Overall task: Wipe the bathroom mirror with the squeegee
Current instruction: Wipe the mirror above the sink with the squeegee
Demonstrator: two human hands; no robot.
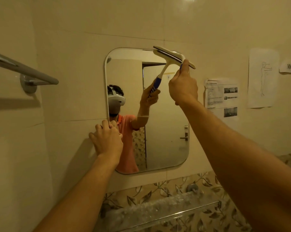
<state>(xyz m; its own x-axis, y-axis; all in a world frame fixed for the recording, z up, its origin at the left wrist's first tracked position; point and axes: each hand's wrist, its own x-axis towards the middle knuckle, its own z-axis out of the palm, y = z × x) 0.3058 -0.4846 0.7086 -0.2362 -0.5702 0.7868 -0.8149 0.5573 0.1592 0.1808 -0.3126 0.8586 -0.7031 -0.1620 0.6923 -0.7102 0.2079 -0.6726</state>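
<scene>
Fingers [184, 64] grip the squeegee [168, 54] — blade slanting down-right at the mirror [166, 114] top.

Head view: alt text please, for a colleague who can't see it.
The right hand holds a squeegee at the top right corner of a wall mirror, while the left hand grips the mirror's left edge.

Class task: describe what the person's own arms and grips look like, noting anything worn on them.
The left grip and right grip are bare hands: no gloves, rings or watch visible. Both forearms are uncovered to the frame's edge. The mirror reflects a short orange sleeve ending above the elbow.
</scene>
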